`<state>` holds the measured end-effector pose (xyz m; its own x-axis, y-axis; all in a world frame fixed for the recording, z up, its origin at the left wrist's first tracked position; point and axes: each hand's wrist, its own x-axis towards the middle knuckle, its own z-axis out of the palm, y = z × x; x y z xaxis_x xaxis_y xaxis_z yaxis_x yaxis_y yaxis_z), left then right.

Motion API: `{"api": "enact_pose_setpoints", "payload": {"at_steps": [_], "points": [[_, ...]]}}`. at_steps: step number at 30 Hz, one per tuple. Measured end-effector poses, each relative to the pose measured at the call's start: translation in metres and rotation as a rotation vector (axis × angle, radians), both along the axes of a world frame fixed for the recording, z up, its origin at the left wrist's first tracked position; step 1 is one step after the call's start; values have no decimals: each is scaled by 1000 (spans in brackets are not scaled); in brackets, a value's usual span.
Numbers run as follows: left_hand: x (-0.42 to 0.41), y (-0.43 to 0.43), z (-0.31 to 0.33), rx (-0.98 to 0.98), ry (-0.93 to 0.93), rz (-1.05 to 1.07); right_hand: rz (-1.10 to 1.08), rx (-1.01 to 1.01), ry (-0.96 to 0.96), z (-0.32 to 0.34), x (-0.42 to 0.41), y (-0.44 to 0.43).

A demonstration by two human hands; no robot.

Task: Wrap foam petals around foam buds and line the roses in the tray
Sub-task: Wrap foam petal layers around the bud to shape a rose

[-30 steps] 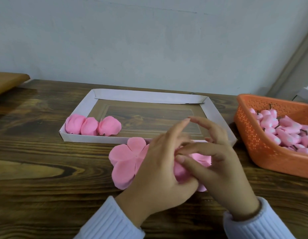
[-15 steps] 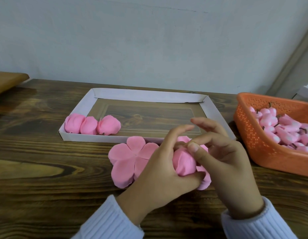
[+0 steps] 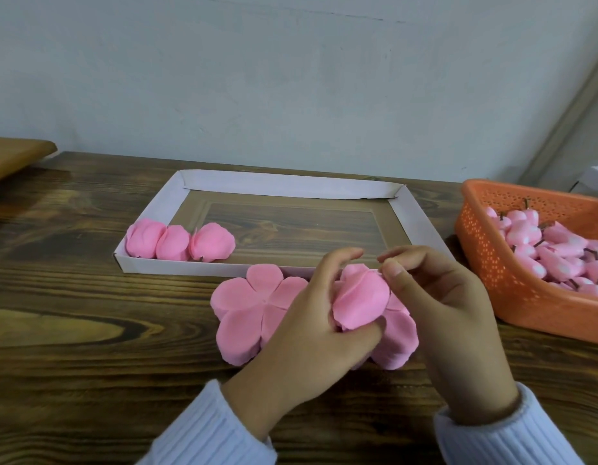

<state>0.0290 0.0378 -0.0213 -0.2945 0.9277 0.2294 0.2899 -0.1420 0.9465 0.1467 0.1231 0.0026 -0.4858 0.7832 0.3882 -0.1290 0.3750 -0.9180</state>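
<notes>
Our left grip [image 3: 311, 337] is curled round a pink foam rose [image 3: 358, 300], with the thumb beneath it and the fingers behind. It holds the rose over a flat stack of flower-shaped petal sheets [image 3: 247, 307]. Our right grip [image 3: 451, 317] is narrow, thumb and forefinger pinching the rose's upper petal edge. The sheets lie on the wooden desk [image 3: 89, 347], just in front of the white tray [image 3: 284, 184]. We see three finished roses [image 3: 176, 243] touching in a row in the tray's near left corner. At the right stands an orange basket [image 3: 512, 290] heaped with pink buds [image 3: 552, 250] on dark stems.
</notes>
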Motion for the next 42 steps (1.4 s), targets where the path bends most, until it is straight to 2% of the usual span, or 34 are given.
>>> {"api": "enact_pose_setpoints", "payload": {"at_steps": [3, 9, 12, 14, 17, 18, 19, 22, 29, 36, 42], "points": [[-1, -1, 2, -17, -51, -28, 89, -18, -15, 0, 3, 4], [-3, -3, 8, -35, -18, -109, 509, 43, -196, 6, 14, 13], [-5, -3, 7, -30, -36, -99, 474, -27, -158, 5, 15, 16], [-8, -2, 5, -5, -107, -79, 454, -192, -38, 2, 13, 18], [-10, -1, 7, 79, -131, -33, 751, -616, 274, 0, 4, 8], [-10, -1, 8, 104, -158, -36, 836, -725, 345, -1, 0, 4], [-9, -1, 8, 126, -185, -50, 854, -785, 340, -2, -4, -1], [-6, -2, 10, 184, -199, -77, 763, -822, 193, -10, -11, -7], [-2, -5, 13, 248, -241, -99, 778, -899, 282, -15, -18, -19], [1, -4, 13, 391, -266, -20, 893, -832, 243, -11, -14, -14], [8, -4, 13, 407, -313, 17, 744, -849, 232, -14, -16, -19]]}}
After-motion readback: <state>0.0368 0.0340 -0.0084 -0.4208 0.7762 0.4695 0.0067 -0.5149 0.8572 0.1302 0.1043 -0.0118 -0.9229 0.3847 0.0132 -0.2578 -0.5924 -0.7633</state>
